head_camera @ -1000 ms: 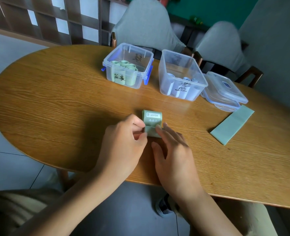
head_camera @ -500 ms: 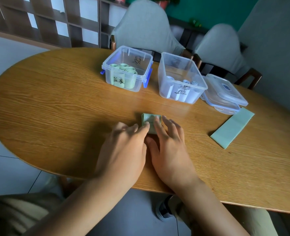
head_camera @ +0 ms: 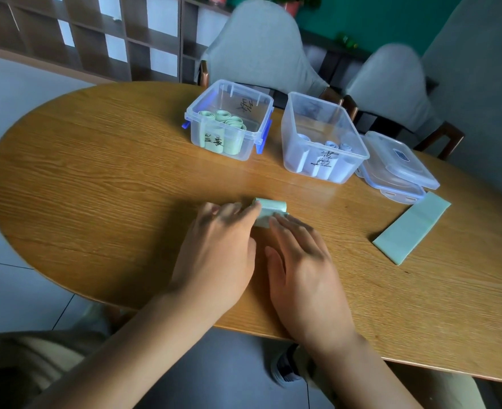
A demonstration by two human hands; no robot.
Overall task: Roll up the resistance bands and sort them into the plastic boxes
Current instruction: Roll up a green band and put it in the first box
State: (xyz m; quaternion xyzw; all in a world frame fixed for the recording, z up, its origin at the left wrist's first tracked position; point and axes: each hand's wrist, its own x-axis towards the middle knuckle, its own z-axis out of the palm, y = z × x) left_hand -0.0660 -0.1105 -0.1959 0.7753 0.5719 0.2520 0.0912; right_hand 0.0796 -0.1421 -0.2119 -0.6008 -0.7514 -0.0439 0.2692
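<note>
My two hands flat on a half-rolled green band on the counter.

My left hand (head_camera: 214,249) and right hand (head_camera: 302,267) lie side by side, fingers straight, fingertips pressing the green band (head_camera: 269,212) against the counter (head_camera: 96,178). Beyond the band stand the box of green rolls (head_camera: 229,122) and, to that box's right, the box of pale rolls (head_camera: 323,137); a flat green band (head_camera: 412,228) lies farther right.

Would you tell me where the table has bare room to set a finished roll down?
Bare wood lies left of the green-roll box and the hands, and between the flat band and the near edge. It is crowded at the far right, around the second box and lids.
</note>
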